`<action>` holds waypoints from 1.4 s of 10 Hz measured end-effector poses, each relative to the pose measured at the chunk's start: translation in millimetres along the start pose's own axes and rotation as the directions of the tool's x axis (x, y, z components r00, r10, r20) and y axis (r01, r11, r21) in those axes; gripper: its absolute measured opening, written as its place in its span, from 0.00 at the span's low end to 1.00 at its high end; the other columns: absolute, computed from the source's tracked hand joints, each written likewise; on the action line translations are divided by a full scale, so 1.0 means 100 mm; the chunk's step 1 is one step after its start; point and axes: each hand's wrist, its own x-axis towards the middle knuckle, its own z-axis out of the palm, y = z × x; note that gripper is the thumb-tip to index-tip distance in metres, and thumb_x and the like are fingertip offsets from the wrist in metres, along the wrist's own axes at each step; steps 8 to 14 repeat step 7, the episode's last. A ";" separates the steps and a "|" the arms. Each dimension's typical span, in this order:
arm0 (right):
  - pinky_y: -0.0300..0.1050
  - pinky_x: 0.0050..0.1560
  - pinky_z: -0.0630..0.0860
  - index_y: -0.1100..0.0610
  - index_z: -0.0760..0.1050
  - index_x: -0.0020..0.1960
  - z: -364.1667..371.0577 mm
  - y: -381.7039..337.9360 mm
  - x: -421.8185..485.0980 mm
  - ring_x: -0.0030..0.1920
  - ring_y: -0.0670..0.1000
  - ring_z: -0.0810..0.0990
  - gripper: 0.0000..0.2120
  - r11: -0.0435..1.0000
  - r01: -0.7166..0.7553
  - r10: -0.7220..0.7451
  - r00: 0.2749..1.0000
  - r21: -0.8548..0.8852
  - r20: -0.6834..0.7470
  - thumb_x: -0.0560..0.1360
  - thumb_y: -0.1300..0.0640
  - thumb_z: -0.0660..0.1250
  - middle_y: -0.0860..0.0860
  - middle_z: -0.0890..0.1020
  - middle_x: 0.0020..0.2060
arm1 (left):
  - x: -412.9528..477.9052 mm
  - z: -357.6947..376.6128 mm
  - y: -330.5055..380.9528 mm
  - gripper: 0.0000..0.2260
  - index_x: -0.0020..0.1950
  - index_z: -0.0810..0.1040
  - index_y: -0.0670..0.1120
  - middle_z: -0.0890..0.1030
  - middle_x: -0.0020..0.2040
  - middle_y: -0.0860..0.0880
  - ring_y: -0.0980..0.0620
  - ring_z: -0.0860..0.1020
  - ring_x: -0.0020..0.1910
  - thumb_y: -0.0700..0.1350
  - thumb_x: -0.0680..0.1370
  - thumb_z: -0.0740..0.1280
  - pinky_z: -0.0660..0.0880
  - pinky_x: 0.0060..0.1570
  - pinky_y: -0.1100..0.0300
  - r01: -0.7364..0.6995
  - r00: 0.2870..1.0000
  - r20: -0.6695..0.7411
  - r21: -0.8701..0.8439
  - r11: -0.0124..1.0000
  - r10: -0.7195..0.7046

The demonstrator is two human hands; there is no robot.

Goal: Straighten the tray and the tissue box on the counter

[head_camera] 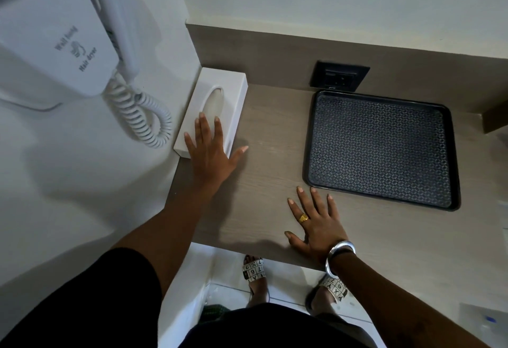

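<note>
A white tissue box (228, 94) with an oval slot lies at the counter's back left, its long side against the left wall. My left hand (210, 152) rests flat on the box's near end, fingers spread, thumb out over the counter. A black patterned tray (382, 149) sits at the back right, turned slightly clockwise against the back wall. My right hand (316, 224) lies flat on the wood counter (269, 177), fingers apart, fingertips just short of the tray's near left corner. It wears a gold ring and a silver bangle.
A white wall-mounted hair dryer (63, 45) with a coiled cord (137, 116) hangs on the left wall, the cord dangling beside the box. A black power outlet (339, 76) sits in the back panel behind the tray. My sandalled feet (254, 273) show below the counter edge.
</note>
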 end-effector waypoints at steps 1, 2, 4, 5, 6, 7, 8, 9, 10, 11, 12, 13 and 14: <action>0.65 0.74 0.44 0.47 0.53 0.79 0.01 0.00 0.01 0.78 0.60 0.47 0.38 1.000 -0.006 0.006 1.000 0.003 0.012 0.74 0.30 0.54 0.53 0.52 0.80 | 0.10 0.03 0.02 0.44 0.78 0.57 0.44 0.57 0.79 0.36 0.37 0.58 0.77 0.74 0.74 0.50 0.55 0.72 0.31 0.043 0.999 0.008 0.003 0.999 -0.043; 0.65 0.74 0.43 0.47 0.52 0.79 0.04 0.02 0.01 0.78 0.60 0.47 0.38 1.000 -0.006 0.006 1.000 0.005 0.020 0.74 0.30 0.53 0.53 0.51 0.80 | 0.14 0.05 0.05 0.43 0.78 0.59 0.44 0.59 0.78 0.35 0.37 0.60 0.77 0.74 0.75 0.50 0.55 0.71 0.30 0.072 0.997 0.010 0.001 0.997 -0.072; 0.66 0.74 0.46 0.48 0.56 0.78 0.04 0.02 0.02 0.78 0.61 0.51 0.39 1.000 0.000 0.000 1.000 0.006 0.031 0.73 0.30 0.55 0.53 0.54 0.79 | 0.15 0.02 0.05 0.45 0.78 0.58 0.43 0.58 0.78 0.35 0.36 0.60 0.77 0.75 0.73 0.51 0.54 0.71 0.30 0.051 0.998 0.021 -0.010 0.999 -0.051; 0.66 0.74 0.45 0.47 0.54 0.79 0.01 -0.02 -0.01 0.78 0.60 0.49 0.38 1.000 -0.007 0.007 1.000 0.009 0.026 0.74 0.31 0.54 0.52 0.52 0.80 | 0.14 -0.05 0.05 0.49 0.79 0.53 0.42 0.54 0.79 0.35 0.36 0.54 0.78 0.77 0.71 0.49 0.50 0.73 0.32 0.061 0.997 0.058 -0.039 0.997 -0.059; 0.66 0.75 0.47 0.48 0.57 0.78 -0.11 -0.03 -0.02 0.78 0.61 0.51 0.37 1.000 -0.020 0.019 0.999 0.021 0.034 0.74 0.31 0.54 0.52 0.53 0.79 | 0.11 -0.27 0.13 0.49 0.80 0.53 0.40 0.53 0.80 0.35 0.38 0.53 0.79 0.76 0.71 0.47 0.51 0.75 0.35 0.025 0.999 0.037 -0.080 0.996 -0.022; 0.58 0.76 0.50 0.47 0.58 0.78 -0.23 -0.13 -0.29 0.78 0.56 0.53 0.35 0.976 -0.058 0.052 0.998 0.211 0.035 0.76 0.32 0.53 0.50 0.52 0.79 | 0.07 -0.59 0.31 0.45 0.79 0.56 0.40 0.56 0.79 0.36 0.39 0.55 0.79 0.72 0.74 0.52 0.53 0.75 0.37 -0.171 0.978 -0.140 -0.129 0.977 0.153; 0.58 0.76 0.50 0.47 0.58 0.78 -0.23 -0.13 -0.29 0.78 0.56 0.53 0.35 0.976 -0.058 0.052 0.998 0.211 0.035 0.76 0.32 0.53 0.50 0.52 0.79 | 0.07 -0.59 0.31 0.45 0.79 0.56 0.40 0.56 0.79 0.36 0.39 0.55 0.79 0.72 0.74 0.52 0.53 0.75 0.37 -0.171 0.978 -0.140 -0.129 0.977 0.153; 0.58 0.76 0.50 0.47 0.58 0.78 -0.23 -0.13 -0.29 0.78 0.56 0.53 0.35 0.976 -0.058 0.052 0.998 0.211 0.035 0.76 0.32 0.53 0.50 0.52 0.79 | 0.07 -0.59 0.31 0.45 0.79 0.56 0.40 0.56 0.79 0.36 0.39 0.55 0.79 0.72 0.74 0.52 0.53 0.75 0.37 -0.171 0.978 -0.140 -0.129 0.977 0.153; 0.58 0.76 0.50 0.47 0.58 0.78 -0.23 -0.13 -0.29 0.78 0.56 0.53 0.35 0.976 -0.058 0.052 0.998 0.211 0.035 0.76 0.32 0.53 0.50 0.52 0.79 | 0.07 -0.59 0.31 0.45 0.79 0.56 0.40 0.56 0.79 0.36 0.39 0.55 0.79 0.72 0.74 0.52 0.53 0.75 0.37 -0.171 0.978 -0.140 -0.129 0.977 0.153; 0.58 0.76 0.50 0.47 0.58 0.78 -0.23 -0.13 -0.29 0.78 0.56 0.53 0.35 0.976 -0.058 0.052 0.998 0.211 0.035 0.76 0.32 0.53 0.50 0.52 0.79 | 0.07 -0.59 0.31 0.45 0.79 0.56 0.40 0.56 0.79 0.36 0.39 0.55 0.79 0.72 0.74 0.52 0.53 0.75 0.37 -0.171 0.978 -0.140 -0.129 0.977 0.153; 0.58 0.76 0.50 0.47 0.58 0.78 -0.23 -0.13 -0.29 0.78 0.56 0.53 0.35 0.976 -0.058 0.052 0.998 0.211 0.035 0.76 0.32 0.53 0.50 0.52 0.79 | 0.07 -0.59 0.31 0.45 0.79 0.56 0.40 0.56 0.79 0.36 0.39 0.55 0.79 0.72 0.74 0.52 0.53 0.75 0.37 -0.171 0.978 -0.140 -0.129 0.977 0.153; 0.58 0.76 0.50 0.47 0.58 0.78 -0.23 -0.13 -0.29 0.78 0.56 0.53 0.35 0.976 -0.058 0.052 0.998 0.211 0.035 0.76 0.32 0.53 0.50 0.52 0.79 | 0.07 -0.59 0.31 0.45 0.79 0.56 0.40 0.56 0.79 0.36 0.39 0.55 0.79 0.72 0.74 0.52 0.53 0.75 0.37 -0.171 0.978 -0.140 -0.129 0.977 0.153; 0.58 0.76 0.50 0.47 0.58 0.78 -0.23 -0.13 -0.29 0.78 0.56 0.53 0.35 0.976 -0.058 0.052 0.998 0.211 0.035 0.76 0.32 0.53 0.50 0.52 0.79 | 0.07 -0.59 0.31 0.45 0.79 0.56 0.40 0.56 0.79 0.36 0.39 0.55 0.79 0.72 0.74 0.52 0.53 0.75 0.37 -0.171 0.978 -0.140 -0.129 0.977 0.153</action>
